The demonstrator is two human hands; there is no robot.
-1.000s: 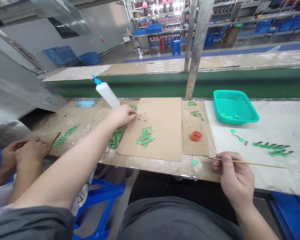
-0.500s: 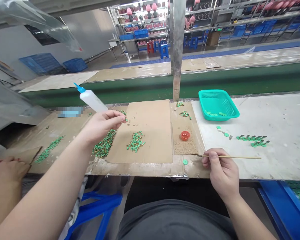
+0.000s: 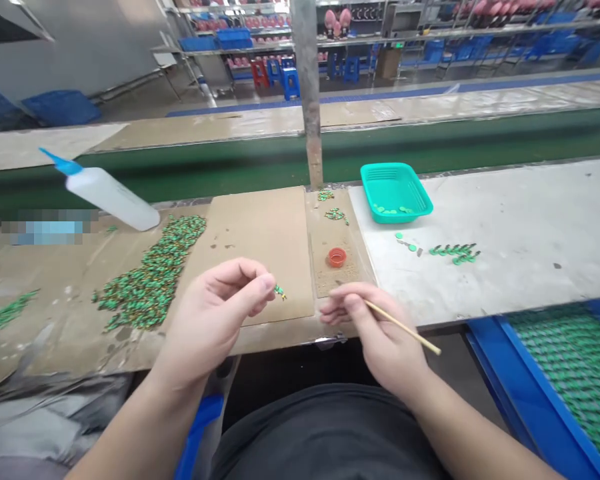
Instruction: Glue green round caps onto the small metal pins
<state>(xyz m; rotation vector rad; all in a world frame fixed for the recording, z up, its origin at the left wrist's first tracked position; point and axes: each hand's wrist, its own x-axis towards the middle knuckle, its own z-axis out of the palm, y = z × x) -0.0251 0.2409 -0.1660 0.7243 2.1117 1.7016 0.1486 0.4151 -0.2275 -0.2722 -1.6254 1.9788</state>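
My left hand (image 3: 220,313) hovers over the near edge of a brown cardboard sheet (image 3: 253,233), pinching a tiny green and gold piece (image 3: 280,291) between thumb and forefinger. My right hand (image 3: 375,330) sits just to the right of it, fingers closed round a thin wooden stick (image 3: 403,326) whose long end points right and toward me. A wide heap of small green pieces (image 3: 150,273) lies left of the cardboard. A small red cap (image 3: 337,257) rests on a speckled strip of card behind my right hand.
A white squeeze bottle with a blue nozzle (image 3: 107,191) lies tilted at the back left. A teal basket (image 3: 395,192) and a row of green pieces (image 3: 453,251) sit on the grey bench top at right. A blue crate of green parts (image 3: 575,373) stands lower right. A metal post (image 3: 307,100) rises behind.
My left hand has drawn back from the green heap toward me, with a small piece now pinched in it. My right hand has moved left to meet it, and the stick has swung round.
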